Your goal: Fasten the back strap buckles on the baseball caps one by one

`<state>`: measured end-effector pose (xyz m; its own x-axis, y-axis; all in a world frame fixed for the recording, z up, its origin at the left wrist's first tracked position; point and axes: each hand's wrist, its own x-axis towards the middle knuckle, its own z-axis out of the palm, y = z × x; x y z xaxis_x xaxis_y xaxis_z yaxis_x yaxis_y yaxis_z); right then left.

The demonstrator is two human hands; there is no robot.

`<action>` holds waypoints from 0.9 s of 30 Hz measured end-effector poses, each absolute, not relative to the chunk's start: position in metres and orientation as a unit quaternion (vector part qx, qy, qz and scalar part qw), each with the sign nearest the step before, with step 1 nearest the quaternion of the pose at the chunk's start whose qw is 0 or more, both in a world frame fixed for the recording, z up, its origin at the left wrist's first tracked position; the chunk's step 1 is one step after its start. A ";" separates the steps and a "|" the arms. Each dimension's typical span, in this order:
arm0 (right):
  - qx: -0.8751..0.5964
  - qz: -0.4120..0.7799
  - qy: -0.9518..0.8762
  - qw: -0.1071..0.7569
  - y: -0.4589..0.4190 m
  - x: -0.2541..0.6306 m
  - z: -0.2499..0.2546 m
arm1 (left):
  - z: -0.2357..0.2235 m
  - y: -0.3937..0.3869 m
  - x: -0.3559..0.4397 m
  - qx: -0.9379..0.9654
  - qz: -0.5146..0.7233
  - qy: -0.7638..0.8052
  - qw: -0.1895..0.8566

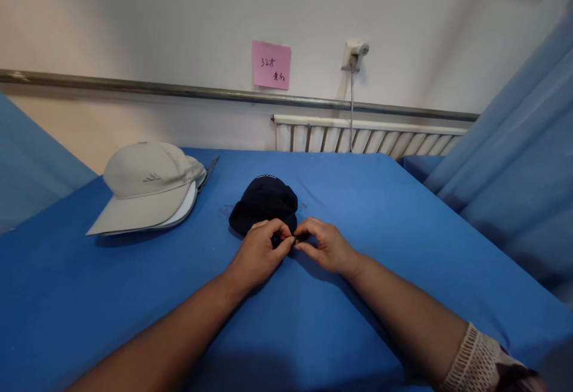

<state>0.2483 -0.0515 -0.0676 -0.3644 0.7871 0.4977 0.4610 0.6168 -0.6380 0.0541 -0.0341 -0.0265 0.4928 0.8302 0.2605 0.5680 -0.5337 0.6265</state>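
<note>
A black cap (264, 201) rests on the blue-covered table, its crown upward and its right end near my hands. My left hand (265, 250) is closed on the cap's near edge, with thumb and forefinger pinched together. Just right of it, my right hand (326, 244) pinches a small dark part at the same edge, perhaps a strap end, though my fingers hide most of it. The two sets of fingertips nearly meet. To the left lies a stack of caps with a beige cap (145, 171) on top and a white brim (181, 207) below it.
The blue table cover (349, 183) reaches to the wall. Behind it are a white radiator (331, 135), a metal rail (188, 89), a pink note (271, 65) and a socket with a plug (353, 56). Blue curtains (514, 141) hang at both sides.
</note>
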 end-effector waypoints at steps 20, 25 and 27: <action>-0.407 0.184 -0.780 0.438 -0.047 0.255 -0.069 | -0.025 -0.016 0.033 0.898 0.192 0.365 0.151; -0.390 0.194 -0.795 0.423 -0.048 0.253 -0.071 | -0.020 -0.021 0.038 0.877 0.217 0.393 0.169; -0.392 0.195 -0.799 0.413 -0.049 0.251 -0.071 | -0.021 -0.026 0.042 0.873 0.223 0.398 0.171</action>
